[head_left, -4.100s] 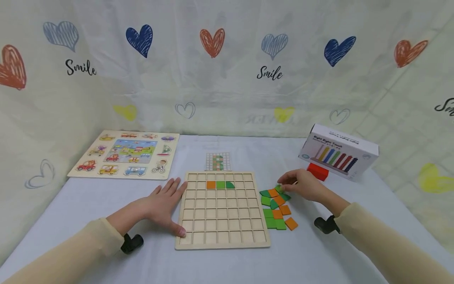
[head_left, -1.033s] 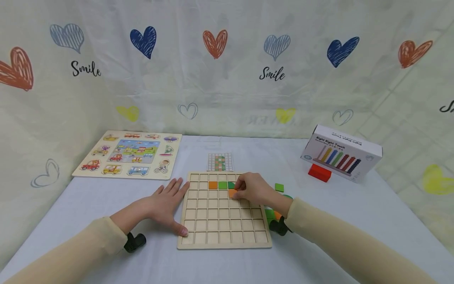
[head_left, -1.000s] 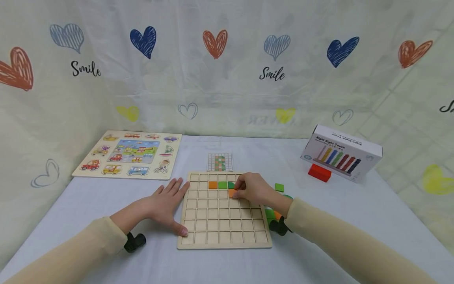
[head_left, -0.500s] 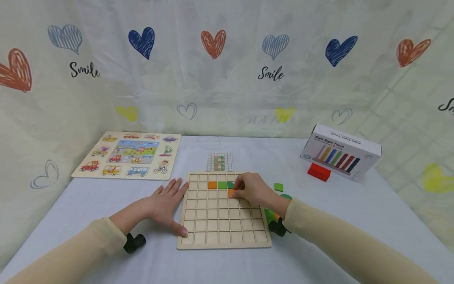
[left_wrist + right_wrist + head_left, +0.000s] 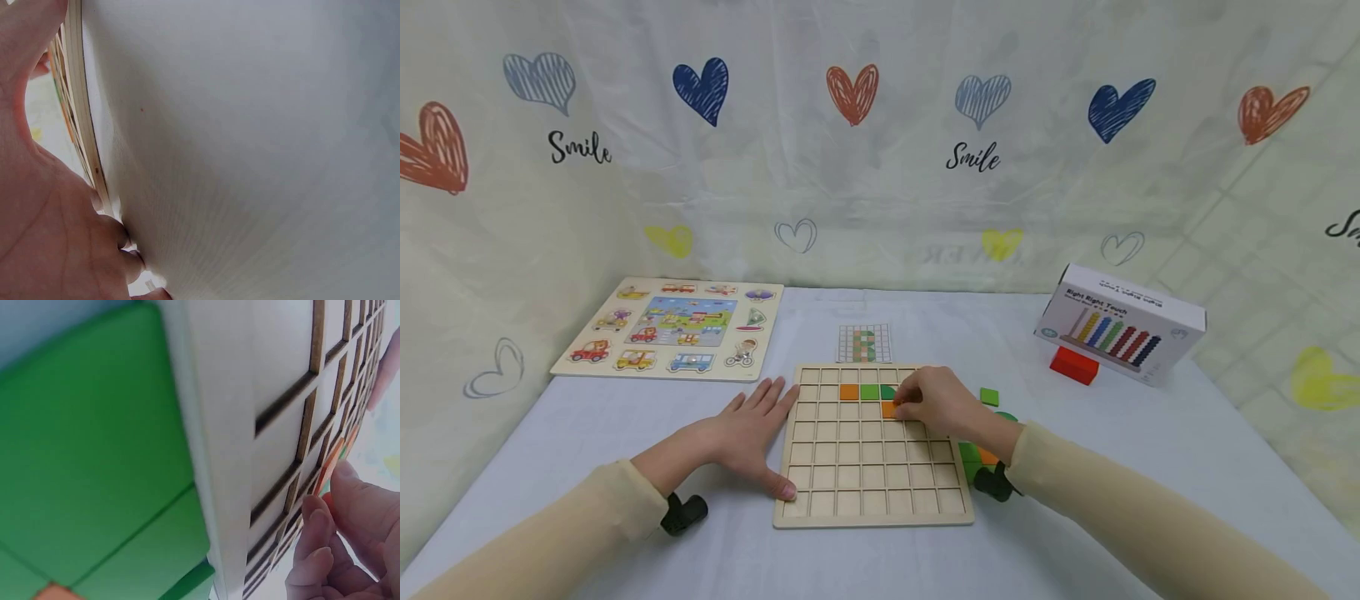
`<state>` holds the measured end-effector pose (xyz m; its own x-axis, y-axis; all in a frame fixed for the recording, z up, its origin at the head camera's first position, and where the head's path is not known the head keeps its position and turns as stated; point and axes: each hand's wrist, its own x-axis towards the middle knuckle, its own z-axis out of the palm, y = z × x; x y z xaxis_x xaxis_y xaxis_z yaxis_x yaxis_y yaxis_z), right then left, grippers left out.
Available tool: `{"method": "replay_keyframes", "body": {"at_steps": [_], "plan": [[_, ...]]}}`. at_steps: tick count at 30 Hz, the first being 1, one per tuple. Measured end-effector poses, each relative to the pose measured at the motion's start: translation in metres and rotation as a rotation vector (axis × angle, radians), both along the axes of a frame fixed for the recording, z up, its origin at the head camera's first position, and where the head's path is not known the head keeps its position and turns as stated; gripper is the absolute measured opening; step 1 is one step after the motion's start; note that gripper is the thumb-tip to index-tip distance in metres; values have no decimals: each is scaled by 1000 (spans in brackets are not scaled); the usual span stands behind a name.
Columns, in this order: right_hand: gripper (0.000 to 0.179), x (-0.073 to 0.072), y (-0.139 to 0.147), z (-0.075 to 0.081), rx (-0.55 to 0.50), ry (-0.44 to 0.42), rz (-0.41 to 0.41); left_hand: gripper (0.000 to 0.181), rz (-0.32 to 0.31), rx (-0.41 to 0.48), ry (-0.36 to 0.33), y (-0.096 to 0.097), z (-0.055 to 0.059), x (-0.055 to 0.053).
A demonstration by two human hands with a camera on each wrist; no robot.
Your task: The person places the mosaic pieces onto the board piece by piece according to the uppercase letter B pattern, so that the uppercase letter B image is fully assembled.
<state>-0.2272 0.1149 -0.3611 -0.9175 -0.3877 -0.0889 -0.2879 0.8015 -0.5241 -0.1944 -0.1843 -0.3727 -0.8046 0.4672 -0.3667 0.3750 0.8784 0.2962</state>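
Note:
My left hand (image 5: 737, 442) rests spread at the left edge of a wooden grid board (image 5: 872, 521), its thumb on the lower left corner. An orange square tile (image 5: 849, 392), a green square tile (image 5: 869, 392) and a dark green rounded tile (image 5: 887, 392) lie in the board's second row. My right hand (image 5: 943, 404) pinches another orange tile (image 5: 888, 409) at the cell below the rounded one, its fingertips covering part of it. In the right wrist view, the thumb and fingers (image 5: 350, 531) meet at the tile low over the grid.
Loose green tiles (image 5: 970, 454) lie right of the board, partly under the right wrist; one green tile (image 5: 989, 397) sits apart. Behind the board is a printed pattern card (image 5: 865, 342). A picture puzzle (image 5: 662, 329) lies back left; a box (image 5: 1120, 325) leans on a red block (image 5: 1073, 365).
Since the oldest frame, my right hand has moved left from the loose tiles onto the board, bringing an orange tile. Over the last second both hands have barely moved.

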Motion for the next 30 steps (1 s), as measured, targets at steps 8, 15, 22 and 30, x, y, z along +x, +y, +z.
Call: {"method": "replay_keyframes", "body": {"at_steps": [8, 15, 22, 30], "plan": [[12, 1, 19, 12, -5, -7, -14, 142, -1, -3, -2, -1, -1, -1], [13, -9, 67, 19, 8, -5, -66, 142, -4, -9, -3, -1, -1, -2], [18, -20, 111, 12, 51, -31, -131, 142, -4, -10, -3, -2, 0, -3], [20, -21, 115, 6, 43, -80, -134, 142, -1, -3, -7, -1, 1, -2]]}}
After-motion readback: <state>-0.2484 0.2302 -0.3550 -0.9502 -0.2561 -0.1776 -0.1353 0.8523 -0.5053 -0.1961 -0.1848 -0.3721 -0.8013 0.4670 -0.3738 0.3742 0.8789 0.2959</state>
